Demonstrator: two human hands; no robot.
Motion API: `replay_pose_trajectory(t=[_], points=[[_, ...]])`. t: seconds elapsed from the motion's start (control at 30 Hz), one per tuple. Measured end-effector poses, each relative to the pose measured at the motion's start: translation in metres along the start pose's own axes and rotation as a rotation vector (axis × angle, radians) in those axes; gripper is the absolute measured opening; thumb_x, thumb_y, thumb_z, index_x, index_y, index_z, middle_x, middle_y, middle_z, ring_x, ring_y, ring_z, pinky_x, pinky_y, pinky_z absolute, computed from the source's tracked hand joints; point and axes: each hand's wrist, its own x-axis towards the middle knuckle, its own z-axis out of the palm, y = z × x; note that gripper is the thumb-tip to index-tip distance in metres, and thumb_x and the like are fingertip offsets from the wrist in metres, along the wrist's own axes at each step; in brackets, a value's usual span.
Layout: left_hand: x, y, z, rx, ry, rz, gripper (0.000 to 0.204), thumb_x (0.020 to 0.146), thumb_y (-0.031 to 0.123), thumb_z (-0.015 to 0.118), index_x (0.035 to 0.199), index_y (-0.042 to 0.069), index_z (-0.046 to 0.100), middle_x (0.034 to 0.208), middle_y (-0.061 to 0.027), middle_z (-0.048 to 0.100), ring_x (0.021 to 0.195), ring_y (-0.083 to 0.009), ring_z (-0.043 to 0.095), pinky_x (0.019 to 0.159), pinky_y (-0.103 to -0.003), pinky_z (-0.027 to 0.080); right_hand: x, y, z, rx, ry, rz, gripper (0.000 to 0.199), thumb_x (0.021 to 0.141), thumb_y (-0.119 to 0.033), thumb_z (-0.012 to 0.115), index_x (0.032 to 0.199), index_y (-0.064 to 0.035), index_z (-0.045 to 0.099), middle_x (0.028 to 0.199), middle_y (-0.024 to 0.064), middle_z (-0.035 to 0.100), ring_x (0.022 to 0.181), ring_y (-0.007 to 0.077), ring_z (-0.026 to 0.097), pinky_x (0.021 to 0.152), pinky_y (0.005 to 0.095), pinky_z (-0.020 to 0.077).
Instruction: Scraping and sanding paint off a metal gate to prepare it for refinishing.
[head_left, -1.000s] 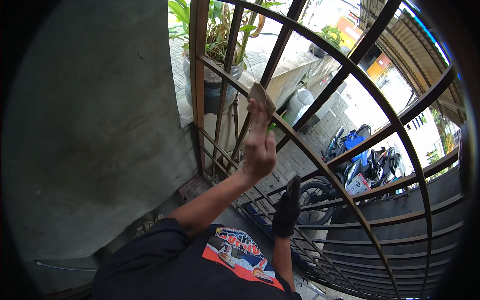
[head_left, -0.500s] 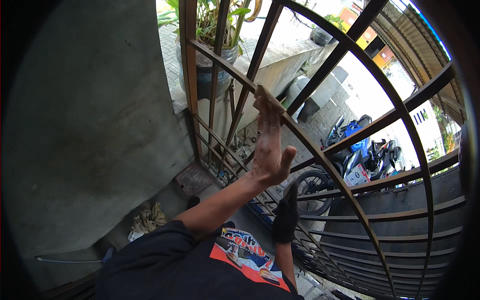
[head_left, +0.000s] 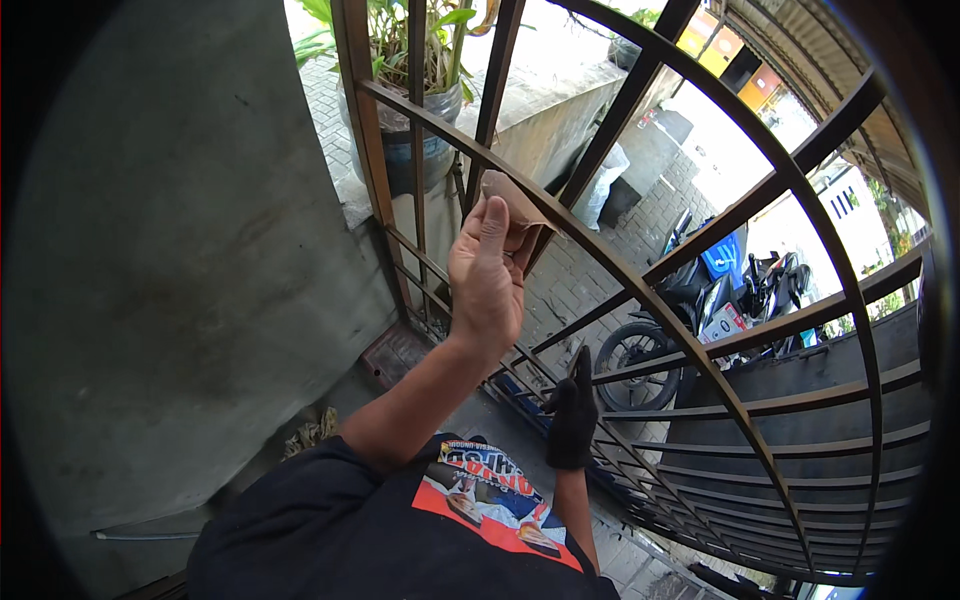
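Observation:
My bare left hand (head_left: 487, 285) is closed on a folded piece of brown sandpaper (head_left: 518, 203), thumb on the near side and fingers behind. The sandpaper lies against the underside of a curved brown metal bar (head_left: 460, 140) of the grille. Lower and to the right, my right hand (head_left: 572, 425) wears a black glove. Its fingers point up and the thumb stands apart, close to the lower bars (head_left: 640, 375). A thin greyish edge shows by its fingertips; whether the hand touches it, I cannot tell.
A grey wall (head_left: 190, 240) rises on the left. Behind the grille are a potted plant (head_left: 425, 60), a low concrete wall (head_left: 545, 130), a white sack (head_left: 605, 185) and a parked motorcycle (head_left: 640, 360). A crumpled cloth (head_left: 312, 432) lies by the wall's foot.
My left hand has gone from stretched fingers laid along the bar to a thumb-and-finger grip on the sandpaper, a little lower and left. The gloved hand has barely moved; the view has shifted slightly.

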Motion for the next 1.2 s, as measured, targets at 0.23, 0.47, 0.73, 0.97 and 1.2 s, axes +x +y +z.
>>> replay_pose_trajectory(t=[0.23, 0.47, 0.73, 0.97, 1.2], points=[[0.041, 0.009, -0.029, 0.008, 0.040, -0.246, 0.022, 0.094, 0.017, 0.057, 0.111, 0.003, 0.056, 0.108, -0.0090, 0.063, 0.104, -0.0183, 0.062, 0.090, -0.029, 0.052, -0.011, 0.014, 0.003, 0.118, 0.092, 0.079, 0.051, 0.103, -0.034, 0.035, 0.145, -0.0047, 0.034, 0.060, -0.0011, 0.044, 0.053, 0.0062, 0.043, 0.052, 0.0227, 0.0386], [0.058, -0.020, -0.065, 0.378, 0.124, 0.000, 0.014, 0.094, 0.015, 0.059, 0.102, 0.003, 0.058, 0.098, -0.0062, 0.065, 0.088, -0.0133, 0.063, 0.082, -0.027, 0.050, -0.030, 0.026, 0.012, 0.207, 0.097, 0.160, 0.052, 0.103, -0.037, 0.035, 0.144, -0.0041, 0.035, 0.063, -0.0005, 0.047, 0.054, 0.0069, 0.044, 0.053, 0.0238, 0.0407], [0.064, -0.018, -0.043, 0.426, -0.617, -0.172, 0.048, 0.077, -0.002, 0.039, 0.123, -0.008, 0.051, 0.119, -0.0204, 0.060, 0.114, -0.0280, 0.057, 0.105, -0.037, 0.038, -0.043, 0.028, 0.003, 0.059, 0.022, 0.166, 0.053, 0.101, -0.039, 0.040, 0.144, -0.0077, 0.037, 0.067, 0.0023, 0.052, 0.056, 0.0095, 0.051, 0.055, 0.0267, 0.0450], [0.074, -0.006, -0.042, 0.452, -0.581, -0.356, 0.049, 0.075, -0.007, 0.035, 0.122, -0.010, 0.052, 0.117, -0.0193, 0.061, 0.115, -0.0262, 0.057, 0.105, -0.037, 0.040, -0.027, 0.001, 0.020, 0.101, -0.113, 0.216, 0.051, 0.099, -0.036, 0.045, 0.143, -0.0095, 0.039, 0.069, 0.0060, 0.057, 0.057, 0.0108, 0.055, 0.057, 0.0280, 0.0471], [0.058, -0.021, -0.069, 0.602, -0.661, -0.239, 0.053, 0.067, -0.012, 0.030, 0.115, -0.005, 0.052, 0.107, -0.0131, 0.062, 0.110, -0.0207, 0.058, 0.099, -0.034, 0.042, 0.002, -0.019, 0.054, 0.161, -0.103, 0.212, 0.054, 0.097, -0.038, 0.049, 0.143, -0.0120, 0.039, 0.072, 0.0086, 0.059, 0.059, 0.0134, 0.057, 0.057, 0.0304, 0.0482]])
